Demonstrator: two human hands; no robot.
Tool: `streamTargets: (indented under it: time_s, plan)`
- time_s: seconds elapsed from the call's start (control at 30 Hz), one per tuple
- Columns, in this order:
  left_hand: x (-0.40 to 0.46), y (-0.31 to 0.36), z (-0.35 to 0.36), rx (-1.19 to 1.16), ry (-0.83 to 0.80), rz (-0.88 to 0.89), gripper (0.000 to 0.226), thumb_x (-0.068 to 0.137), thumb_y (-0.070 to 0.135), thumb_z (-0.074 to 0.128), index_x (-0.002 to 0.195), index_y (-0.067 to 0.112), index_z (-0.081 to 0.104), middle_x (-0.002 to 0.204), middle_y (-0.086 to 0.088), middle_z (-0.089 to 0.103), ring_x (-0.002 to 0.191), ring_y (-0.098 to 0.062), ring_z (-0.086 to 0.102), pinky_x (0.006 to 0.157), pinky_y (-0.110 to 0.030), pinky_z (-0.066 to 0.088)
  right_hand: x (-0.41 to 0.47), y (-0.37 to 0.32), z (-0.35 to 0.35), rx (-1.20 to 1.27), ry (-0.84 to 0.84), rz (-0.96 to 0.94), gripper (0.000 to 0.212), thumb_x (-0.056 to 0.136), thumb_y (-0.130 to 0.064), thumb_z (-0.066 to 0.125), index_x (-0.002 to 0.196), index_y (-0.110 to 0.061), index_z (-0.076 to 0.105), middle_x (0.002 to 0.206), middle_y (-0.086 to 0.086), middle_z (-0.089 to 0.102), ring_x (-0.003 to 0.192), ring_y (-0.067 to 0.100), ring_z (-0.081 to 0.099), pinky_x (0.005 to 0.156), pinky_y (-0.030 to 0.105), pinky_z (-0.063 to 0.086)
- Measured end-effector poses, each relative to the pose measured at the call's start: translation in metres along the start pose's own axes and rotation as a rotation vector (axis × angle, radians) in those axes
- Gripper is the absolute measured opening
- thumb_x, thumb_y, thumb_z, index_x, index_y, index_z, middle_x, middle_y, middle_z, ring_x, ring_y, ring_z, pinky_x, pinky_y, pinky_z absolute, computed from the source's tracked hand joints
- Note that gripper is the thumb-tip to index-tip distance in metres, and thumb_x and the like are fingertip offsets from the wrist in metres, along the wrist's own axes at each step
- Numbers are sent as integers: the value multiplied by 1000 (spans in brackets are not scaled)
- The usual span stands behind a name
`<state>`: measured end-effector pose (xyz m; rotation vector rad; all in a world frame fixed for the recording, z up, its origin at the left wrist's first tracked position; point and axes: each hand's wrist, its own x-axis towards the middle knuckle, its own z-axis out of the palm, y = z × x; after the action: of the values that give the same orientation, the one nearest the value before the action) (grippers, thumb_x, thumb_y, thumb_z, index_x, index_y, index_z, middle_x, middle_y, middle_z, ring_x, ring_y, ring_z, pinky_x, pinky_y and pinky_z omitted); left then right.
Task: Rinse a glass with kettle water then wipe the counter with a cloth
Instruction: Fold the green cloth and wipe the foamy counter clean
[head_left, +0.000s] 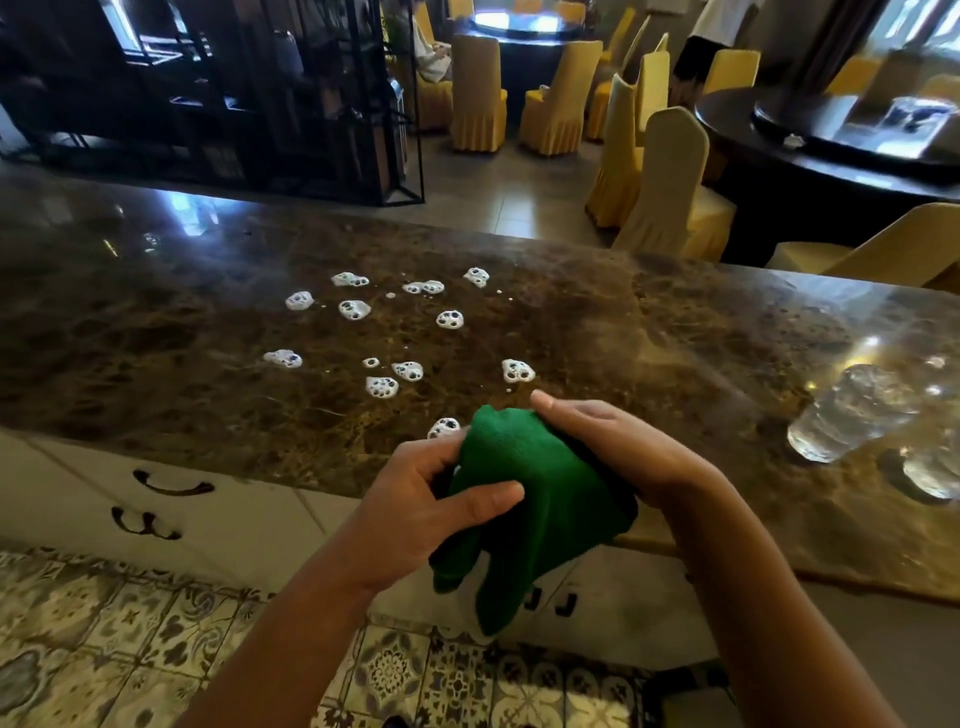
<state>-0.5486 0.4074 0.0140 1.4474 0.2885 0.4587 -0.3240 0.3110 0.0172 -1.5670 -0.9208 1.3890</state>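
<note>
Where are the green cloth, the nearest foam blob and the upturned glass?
green cloth (524, 499): head view, middle of the bunched fabric.
nearest foam blob (442, 427): head view, its centre on the counter.
upturned glass (852, 410): head view, its side wall.

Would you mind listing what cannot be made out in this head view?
- Second glass: cut off by the right edge.
- Whether the nearer glass holds water: glare hides it.
- Counter beneath the green cloth: covered by cloth, left hand and right hand.
- Kettle: nowhere in view.
</note>
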Motion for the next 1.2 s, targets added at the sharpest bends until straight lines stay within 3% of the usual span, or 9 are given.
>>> streamTargets:
  time_s: [0.13, 0.27, 0.5, 0.63, 0.8, 0.87, 1.0, 1.1, 1.2]
  plan:
    - [13, 3, -47, 216, -6, 87, 16, 86, 20, 78, 101, 19, 76, 102, -6, 67, 95, -15, 68, 82, -23, 56, 26, 9, 24, -115, -12, -2, 43, 95, -44, 66, 127, -16, 71, 120, 15, 76, 105, 27, 74, 94, 45, 58]
    - [27, 8, -83, 89, -31, -32, 25, 84, 16, 70, 108, 21, 74, 102, -2, 78, 96, -14, 75, 80, -22, 58, 46, 6, 37, -88, 169, -101, 27, 101, -28, 67, 127, -21, 73, 116, 7, 78, 103, 26, 76, 94, 47, 60]
    - [71, -12, -103, 41, 31, -111, 23, 89, 21, 69, 110, 15, 74, 103, -5, 78, 98, -18, 75, 82, -27, 58, 74, 7, 34, 18, 79, -21, 35, 103, -16, 64, 137, -26, 67, 124, 10, 76, 113, 38, 73, 95, 50, 60]
    - [116, -30, -111, 71, -69, -262, 28, 98, 15, 66, 125, 22, 69, 113, -2, 78, 108, -18, 74, 93, -34, 59, 96, 16, 6, 46, 331, -103, 33, 100, -11, 67, 130, -24, 72, 127, 11, 75, 113, 26, 74, 100, 44, 59]
    - [176, -66, -122, 19, -102, -441, 49, 98, 10, 66, 141, 33, 57, 122, -8, 75, 110, -26, 73, 95, -45, 59, 124, 32, -60, -479, 859, -112, 45, 95, -27, 74, 138, -39, 66, 119, -10, 74, 108, 7, 69, 101, 26, 53]
    - [193, -81, -128, 151, -94, -442, 52, 97, 15, 69, 141, 41, 55, 122, -10, 74, 106, -25, 75, 91, -46, 61, 136, 34, -73, -552, 897, -119, 51, 95, -27, 74, 143, -40, 61, 114, -9, 72, 102, 9, 70, 96, 24, 53]
    - [220, -107, -135, 786, -71, -252, 65, 93, 28, 74, 148, 43, 44, 126, -5, 68, 118, -18, 65, 101, -41, 56, 167, 44, -84, -695, 850, 12, 61, 94, -26, 72, 152, -37, 52, 115, 5, 75, 99, 27, 73, 90, 33, 54]
    - [235, -117, -140, 992, -106, -147, 68, 91, 31, 74, 148, 44, 39, 109, -4, 72, 101, -19, 70, 97, -43, 56, 183, 54, -89, -693, 866, 71, 64, 94, -24, 71, 154, -35, 50, 107, 8, 75, 101, 32, 72, 88, 35, 52]
    - [243, -123, -145, 1136, -147, -76, 66, 92, 34, 72, 148, 43, 37, 119, -1, 71, 108, -21, 68, 94, -44, 56, 192, 59, -86, -773, 952, 40, 64, 94, -23, 71, 153, -34, 51, 83, 0, 66, 84, 31, 73, 76, 36, 52]
